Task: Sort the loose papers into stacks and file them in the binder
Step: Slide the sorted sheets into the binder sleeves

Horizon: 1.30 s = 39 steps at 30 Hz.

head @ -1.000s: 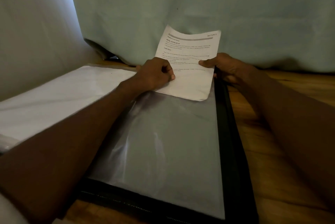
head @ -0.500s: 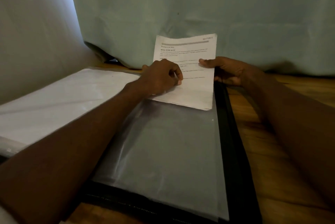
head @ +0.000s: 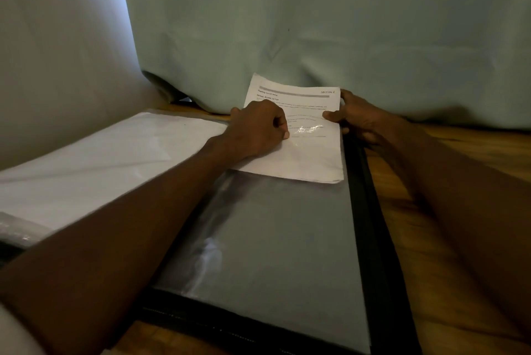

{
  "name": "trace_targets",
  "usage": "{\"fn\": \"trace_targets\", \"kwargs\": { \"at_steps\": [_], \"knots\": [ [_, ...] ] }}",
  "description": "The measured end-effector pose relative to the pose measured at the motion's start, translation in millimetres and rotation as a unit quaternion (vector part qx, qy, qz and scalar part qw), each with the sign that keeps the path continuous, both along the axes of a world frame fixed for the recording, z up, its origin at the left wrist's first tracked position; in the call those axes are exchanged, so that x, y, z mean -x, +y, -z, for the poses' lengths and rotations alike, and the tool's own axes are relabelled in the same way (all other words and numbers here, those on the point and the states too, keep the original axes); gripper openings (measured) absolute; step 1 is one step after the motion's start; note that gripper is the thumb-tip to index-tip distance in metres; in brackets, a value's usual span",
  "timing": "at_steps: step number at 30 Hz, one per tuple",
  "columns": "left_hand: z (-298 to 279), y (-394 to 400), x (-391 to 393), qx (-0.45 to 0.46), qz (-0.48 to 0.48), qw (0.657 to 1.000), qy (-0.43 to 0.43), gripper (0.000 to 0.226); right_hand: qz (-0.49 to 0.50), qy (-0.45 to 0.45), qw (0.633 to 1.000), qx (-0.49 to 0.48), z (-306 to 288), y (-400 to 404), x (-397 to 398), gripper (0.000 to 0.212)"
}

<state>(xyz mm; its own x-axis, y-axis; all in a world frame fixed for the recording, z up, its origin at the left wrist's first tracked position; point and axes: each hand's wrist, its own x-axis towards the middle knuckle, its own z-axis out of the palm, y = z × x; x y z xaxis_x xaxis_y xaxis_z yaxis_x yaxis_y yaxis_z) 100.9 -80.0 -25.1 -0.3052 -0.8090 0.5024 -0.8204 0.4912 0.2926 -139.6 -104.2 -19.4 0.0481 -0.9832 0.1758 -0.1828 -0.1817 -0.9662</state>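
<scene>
Filing step: both grips clamped on printed sheet (head: 298, 136), left hand (head: 258, 133), right hand (head: 355, 117), half into binder (head: 362, 211) sleeve (head: 273, 254). Next: push deeper, squarely.

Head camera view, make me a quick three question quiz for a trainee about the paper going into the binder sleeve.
1. True or false: the printed sheet is fully inside the clear sleeve.
2. Which hand holds the sheet's right edge? A) left hand B) right hand C) neither
3. Fill in: the open black binder lies on a ______ surface.

Key
1. False. The sheet's top part sticks out past the sleeve's far end, and its lower edge sits only partway down.
2. B. The right hand pinches that edge, while the left hand grips near the sheet's left side.
3. Wooden.
</scene>
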Motion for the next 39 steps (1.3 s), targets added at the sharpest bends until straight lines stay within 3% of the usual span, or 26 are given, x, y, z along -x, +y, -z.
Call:
{"fn": "trace_targets", "kwargs": {
  "at_steps": [4,8,10,15,22,26,29,32,37,39],
  "knots": [
    [-7.4,0.2,-1.4,0.008,-0.007,1.000,-0.003,0.008,-0.122,-0.002,0.991,-0.049,-5.9,4.6,10.3,0.049],
    [-8.7,1.2,-0.6,-0.004,-0.003,1.000,-0.002,0.004,-0.062,-0.098,0.992,-0.056,0.4,0.8,11.5,0.047],
    [-6.5,1.7,0.6,-0.012,-0.001,1.000,-0.004,0.004,-0.005,-0.073,0.996,-0.051,0.1,-2.0,8.5,0.046],
    [-7.2,5.1,-0.6,-0.024,0.008,1.000,0.005,0.008,-0.021,0.019,0.998,-0.054,-1.6,-4.5,2.4,0.029],
    [-7.4,6.1,-0.8,-0.029,0.009,1.000,0.002,0.009,-0.018,-0.008,0.998,-0.055,2.1,-6.0,5.3,0.020],
    [-7.9,5.5,-2.1,-0.031,0.017,0.999,0.010,0.011,-0.006,0.012,0.998,-0.055,4.2,-8.3,4.9,0.033],
    [-7.2,4.1,-2.1,-0.032,0.011,0.999,0.020,0.006,0.011,0.028,0.999,-0.042,4.2,-7.2,3.4,0.027],
    [-8.1,5.1,-1.2,-0.024,0.003,0.999,0.030,0.008,-0.020,0.061,0.997,-0.045,1.3,-3.2,2.2,0.023],
    [-11.1,4.9,0.1,0.000,-0.014,0.998,0.057,0.013,-0.132,0.100,0.983,-0.082,-13.8,6.1,3.0,0.040],
    [-10.4,3.9,0.2,-0.006,-0.012,0.998,0.054,0.014,-0.131,0.119,0.980,-0.088,-15.2,5.8,0.6,0.044]
  ]
}}
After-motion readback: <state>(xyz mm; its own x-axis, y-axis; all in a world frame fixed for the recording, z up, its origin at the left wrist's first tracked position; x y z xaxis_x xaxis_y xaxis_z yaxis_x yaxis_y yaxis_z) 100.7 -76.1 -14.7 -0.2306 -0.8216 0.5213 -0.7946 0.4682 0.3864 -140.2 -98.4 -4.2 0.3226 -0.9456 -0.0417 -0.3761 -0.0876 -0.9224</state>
